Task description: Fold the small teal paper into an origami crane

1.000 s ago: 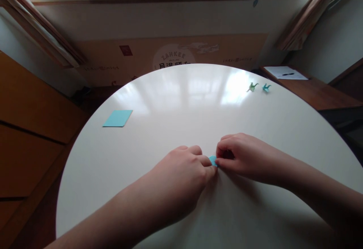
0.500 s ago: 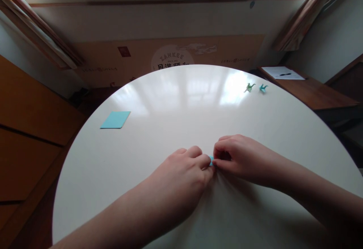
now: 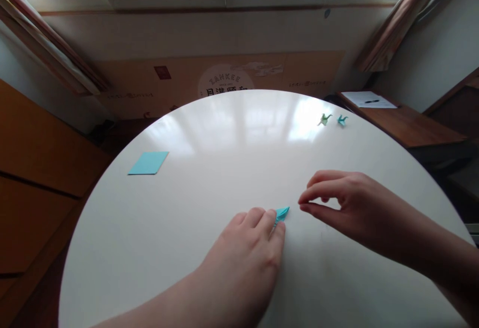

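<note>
My left hand (image 3: 249,246) rests low on the table with its fingers and thumb closed around a small piece of folded blue paper (image 3: 283,214). A pointed, creased end of the paper sticks out between the fingers; the rest is hidden beneath them. To the right, apart from the paper, hovers my right hand (image 3: 337,201). Its thumb and index fingertips come together in a pinch, and I see nothing between them.
A blue square paper stack (image 3: 148,163) lies on the left of the round white table (image 3: 224,178). Two small folded paper birds, a green one (image 3: 324,119) and a blue one (image 3: 342,120), stand at the far right. Beyond, a wooden desk (image 3: 422,126) holds white paper (image 3: 368,99) and a pen.
My right hand has come off the folded paper and moved right. My left hand stays on the paper, more of which now shows. The view has shifted slightly.
</note>
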A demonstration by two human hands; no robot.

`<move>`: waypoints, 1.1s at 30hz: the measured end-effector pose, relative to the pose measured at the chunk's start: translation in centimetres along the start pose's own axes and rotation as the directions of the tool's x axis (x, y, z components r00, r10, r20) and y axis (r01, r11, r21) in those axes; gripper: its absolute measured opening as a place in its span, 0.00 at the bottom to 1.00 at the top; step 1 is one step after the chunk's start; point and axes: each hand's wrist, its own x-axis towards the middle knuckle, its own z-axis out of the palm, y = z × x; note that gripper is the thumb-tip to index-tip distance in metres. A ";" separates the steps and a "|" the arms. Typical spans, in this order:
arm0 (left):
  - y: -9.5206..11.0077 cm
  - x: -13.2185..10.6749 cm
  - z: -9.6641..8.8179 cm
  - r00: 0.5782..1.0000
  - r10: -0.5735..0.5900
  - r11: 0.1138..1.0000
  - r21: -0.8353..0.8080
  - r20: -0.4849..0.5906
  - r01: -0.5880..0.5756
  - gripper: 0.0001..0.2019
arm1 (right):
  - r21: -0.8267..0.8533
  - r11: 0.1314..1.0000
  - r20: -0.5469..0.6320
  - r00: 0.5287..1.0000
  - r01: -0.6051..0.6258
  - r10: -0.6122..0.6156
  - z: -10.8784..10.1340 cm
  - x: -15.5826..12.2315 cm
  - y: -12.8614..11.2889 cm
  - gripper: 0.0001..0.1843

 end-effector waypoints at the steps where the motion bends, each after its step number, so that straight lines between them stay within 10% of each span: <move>1: 0.6 0.1 0.3 0.999 -0.045 0.999 0.001 0.009 0.045 0.23 | 0.001 1.000 0.031 0.999 0.010 -0.010 0.0 -0.2 -0.1 0.07; 33: 1.1 0.5 1.7 0.996 -0.047 0.998 0.037 -0.071 0.049 0.17 | -0.010 0.992 0.036 0.992 0.125 -0.124 3.6 -1.0 0.5 0.11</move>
